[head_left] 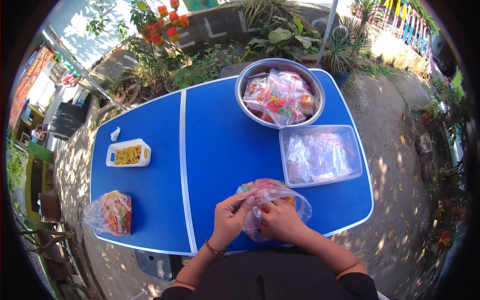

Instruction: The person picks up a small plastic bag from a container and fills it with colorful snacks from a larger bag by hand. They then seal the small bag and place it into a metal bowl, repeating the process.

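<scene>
A clear plastic bag with colourful candies inside lies at the near edge of the blue table. My left hand pinches the bag's rim at its left side, thumb against fingers. My right hand reaches into the bag's opening; its fingers are bent among the candies, and their tips are hidden. Behind the bag, to the right, stands a clear plastic box of small empty-looking zip bags. Farther back is a steel bowl heaped with small bags of colourful candies.
On the left of the blue table stand a white container of yellow sticks, a crumpled white piece and a clear bag of coloured sticks. A white strip crosses the tabletop. Plants grow behind it.
</scene>
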